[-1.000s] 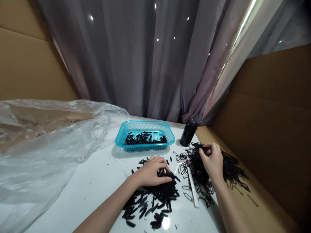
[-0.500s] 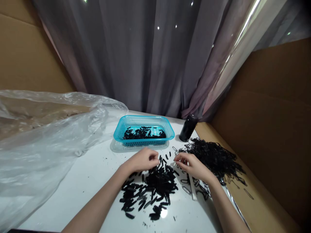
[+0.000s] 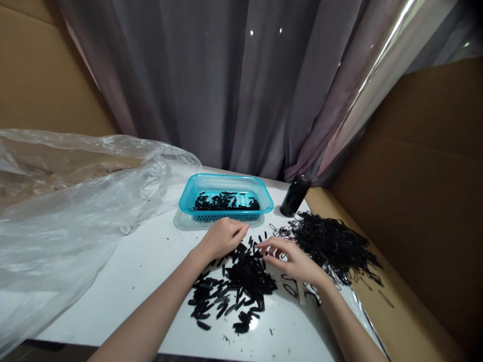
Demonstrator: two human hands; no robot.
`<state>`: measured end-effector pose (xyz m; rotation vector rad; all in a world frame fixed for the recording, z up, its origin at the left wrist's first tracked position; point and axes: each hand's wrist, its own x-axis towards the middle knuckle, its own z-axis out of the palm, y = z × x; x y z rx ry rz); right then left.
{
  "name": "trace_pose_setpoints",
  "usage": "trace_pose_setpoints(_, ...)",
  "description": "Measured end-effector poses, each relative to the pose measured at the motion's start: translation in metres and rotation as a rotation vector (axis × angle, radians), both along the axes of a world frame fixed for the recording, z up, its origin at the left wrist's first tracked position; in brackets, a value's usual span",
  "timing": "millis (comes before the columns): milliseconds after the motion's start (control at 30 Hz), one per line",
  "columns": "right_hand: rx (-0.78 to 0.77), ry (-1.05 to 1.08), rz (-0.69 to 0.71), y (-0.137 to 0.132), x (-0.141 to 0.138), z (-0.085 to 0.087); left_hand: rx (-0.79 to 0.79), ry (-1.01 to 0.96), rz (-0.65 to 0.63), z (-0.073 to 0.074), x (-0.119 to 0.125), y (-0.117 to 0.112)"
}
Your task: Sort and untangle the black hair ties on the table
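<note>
- Nearest: loose heap of short black pieces (image 3: 237, 286) spread flat on the white tabletop (image 3: 151, 266), right in front of the person. Spread thin, probably so single pieces can be picked out.
- Left hand (image 3: 222, 239) sits at the heap's far edge, palm down, fingers curled in with the tips pinched together. Looks like it holds one small piece, but too small to confirm.
- Right hand (image 3: 290, 259) just beside it, fingers half curled, thumb and forefinger pointing toward the left hand. Tips nearly meet over the heap. Can't tell if anything is between them.
- Both hands work the gap between the two piles, so each supply is within short reach.
- White stick-like strip (image 3: 301, 294) lies on the tabletop under the right wrist, partly hidden.
- Right of the hands: tangled mass of thin black loops (image 3: 332, 244), overlapping the tabletop edge onto the cardboard (image 3: 396, 311).
- Further back, centre: blue basket (image 3: 260, 188) holding a shallow layer of the same black pieces (image 3: 226, 202). Placed straight ahead, just past the hands.
- Black cylinder (image 3: 295, 195), tilted, stands at the back right corner, near the basket.
- Left: big crumpled clear plastic bag (image 3: 75, 201), pushed aside off the work area.
- Backdrop: grey curtain (image 3: 226, 90), cardboard walls either side.
</note>
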<state>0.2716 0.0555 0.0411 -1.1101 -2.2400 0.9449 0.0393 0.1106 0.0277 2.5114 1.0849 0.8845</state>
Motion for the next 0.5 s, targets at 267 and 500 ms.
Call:
trace_pose_setpoints(267, 0.000, -0.072, 0.105, -0.011, -0.019, -0.009, 0.055, -0.063, 0.073, 0.000, 0.003, -0.002)
trace_pose_setpoints(500, 0.007, 0.029, -0.023, -0.004, -0.022, -0.010, 0.075, -0.099, 0.106, -0.003, 0.003, -0.002)
